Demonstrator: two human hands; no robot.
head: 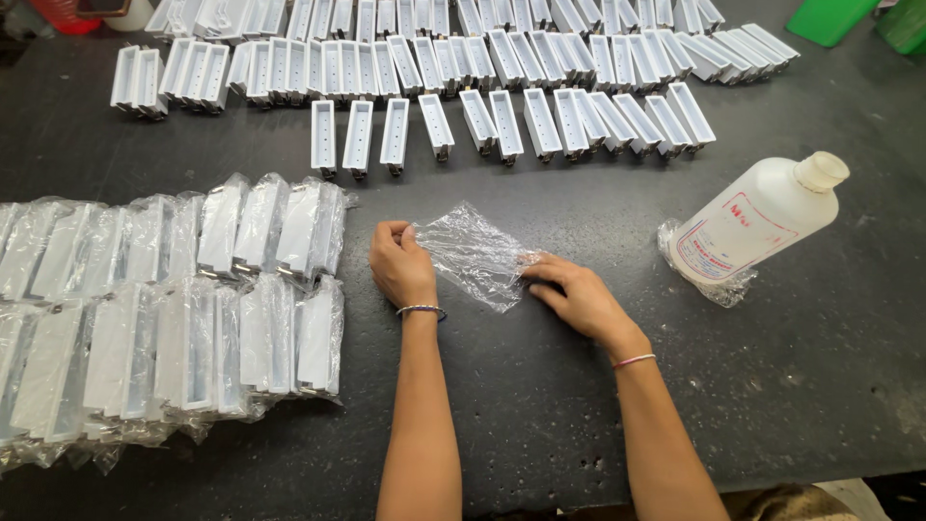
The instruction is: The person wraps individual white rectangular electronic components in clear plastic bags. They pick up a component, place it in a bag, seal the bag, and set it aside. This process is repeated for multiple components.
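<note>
A small clear plastic bag [473, 253] lies stretched between both hands on the dark tabletop [540, 405]. My left hand [400, 263] pinches its left upper corner between thumb and fingers. My right hand [574, 292] grips the bag's right edge, fingers curled on the film. The bag looks empty and crinkled. Nearest white plastic channel parts [395, 135] lie unwrapped in a row just beyond the bag.
Several bagged white parts [183, 299] are stacked in two rows at the left. Many unwrapped white parts [502, 48] fill the far side. A white bottle [762, 220] lies tilted on crumpled plastic at the right. Green containers [830, 19] stand at the far right corner.
</note>
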